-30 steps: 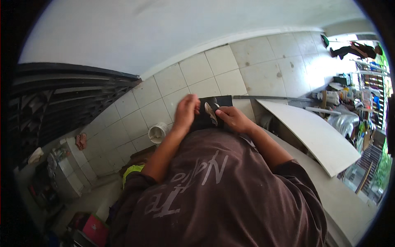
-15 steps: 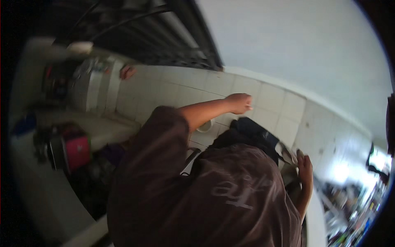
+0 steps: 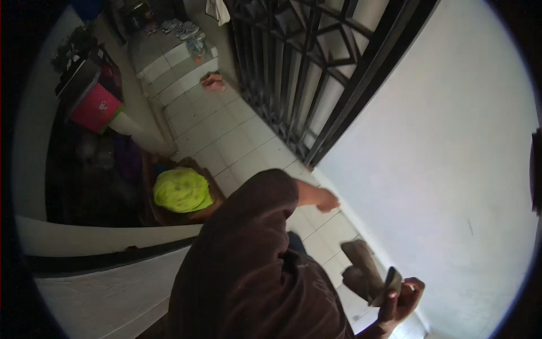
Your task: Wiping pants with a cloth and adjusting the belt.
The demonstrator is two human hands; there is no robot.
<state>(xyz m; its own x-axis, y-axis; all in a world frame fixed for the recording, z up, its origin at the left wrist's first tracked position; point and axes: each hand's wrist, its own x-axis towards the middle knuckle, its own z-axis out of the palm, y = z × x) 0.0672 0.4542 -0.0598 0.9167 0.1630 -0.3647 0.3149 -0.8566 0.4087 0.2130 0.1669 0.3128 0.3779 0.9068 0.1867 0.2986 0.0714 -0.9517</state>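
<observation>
My right hand [image 3: 403,299] grips a grey-brown, two-lobed soft item [image 3: 364,271] by one end, thumb on the near side and fingers curled round the far side. The item looks like a limp pair of shoes or folded cloth; its exact kind cannot be made out. It hangs over the pale floor tiles beside the white wall. My left hand [image 3: 326,201] is held out ahead of my body near the foot of that wall. Its fingers look curled in, with nothing seen in them, though the arm partly hides it.
A black metal gate [image 3: 305,68] stands ahead, against the white wall [image 3: 440,141]. Pink shoes [image 3: 213,82] lie by tiled steps [image 3: 175,85] with more footwear on top. To the left are a yellow-green bundle [image 3: 183,190] in a brown container and a pink box [image 3: 97,108].
The view has swung so the gate and steps stand nearer the middle. My right hand now shows more clearly with the grey-brown item; my left hand is still curled and held forward.
</observation>
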